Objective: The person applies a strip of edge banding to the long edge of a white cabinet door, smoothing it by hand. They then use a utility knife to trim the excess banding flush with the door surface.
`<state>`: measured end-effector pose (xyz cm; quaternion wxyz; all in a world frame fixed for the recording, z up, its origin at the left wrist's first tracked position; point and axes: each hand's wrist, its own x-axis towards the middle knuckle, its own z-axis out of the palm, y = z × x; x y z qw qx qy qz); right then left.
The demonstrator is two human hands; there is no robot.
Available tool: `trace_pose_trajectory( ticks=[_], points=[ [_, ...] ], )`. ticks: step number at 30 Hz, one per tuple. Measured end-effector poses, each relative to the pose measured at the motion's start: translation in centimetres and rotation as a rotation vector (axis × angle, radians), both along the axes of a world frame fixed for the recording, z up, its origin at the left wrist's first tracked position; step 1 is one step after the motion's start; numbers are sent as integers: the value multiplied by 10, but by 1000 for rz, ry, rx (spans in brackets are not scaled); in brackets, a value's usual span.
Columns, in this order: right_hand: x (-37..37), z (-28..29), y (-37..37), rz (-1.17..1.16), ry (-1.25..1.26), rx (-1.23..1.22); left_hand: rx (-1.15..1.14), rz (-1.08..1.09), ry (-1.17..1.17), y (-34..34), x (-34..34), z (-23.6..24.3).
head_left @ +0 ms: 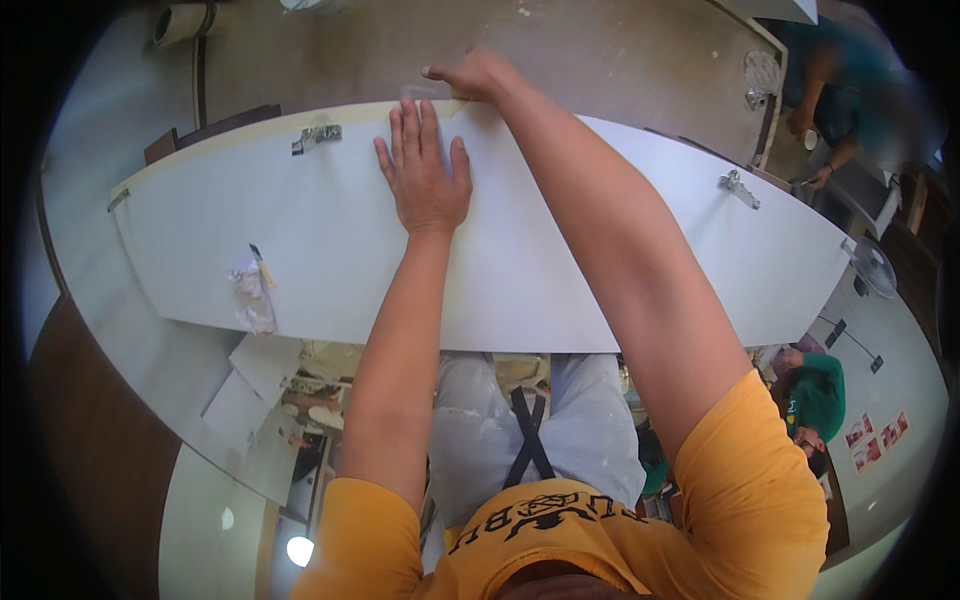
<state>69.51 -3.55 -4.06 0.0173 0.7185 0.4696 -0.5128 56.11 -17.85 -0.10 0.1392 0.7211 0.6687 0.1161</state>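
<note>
Long white flat panel (530,270) lies crosswise under the flat left hand (428,182), fingers slightly apart; right hand (478,76) at far edge, can't tell its grip; uneven pressure could skew the thin pale-yellow edge strip (240,127)

Pale wall (908,345), glowing lamp (300,551), round fan (875,270)

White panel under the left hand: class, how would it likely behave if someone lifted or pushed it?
The white panel is probably stiff, since metal hinges are mounted on its broad, flat face. Its large span suggests awkward, perhaps heavy lifting. Its smooth surface may be slippery, so the crumpled plastic on it could slide if tilted.
</note>
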Motion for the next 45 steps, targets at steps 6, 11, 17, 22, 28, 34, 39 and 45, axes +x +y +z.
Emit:
trace_pose_trajectory(
  ticks=[6,11,17,22,28,34,39,45],
  points=[
    [8,13,-6,-407,367,266,-1,14,44,-4,-6,-7],
    [60,125,-50,-384,823,234,-23,39,24,-4,-9,-3],
    [104,145,-105,-59,716,221,-19,26,26,-2,-4,-1],
    [106,141,-105,66,685,263,-2,2,68,-2,-4,0],
    [116,153,-107,139,185,411,17,-7,91,-3,-5,-2],
    [194,176,-139,131,-94,327,27,-14,102,-3,-3,-4],
    [220,170,-150,3,-51,265,65,-24,119,-3,-8,-7],
    [227,160,-144,134,-98,273,59,-30,101,-3,-6,-8]
  ],
)
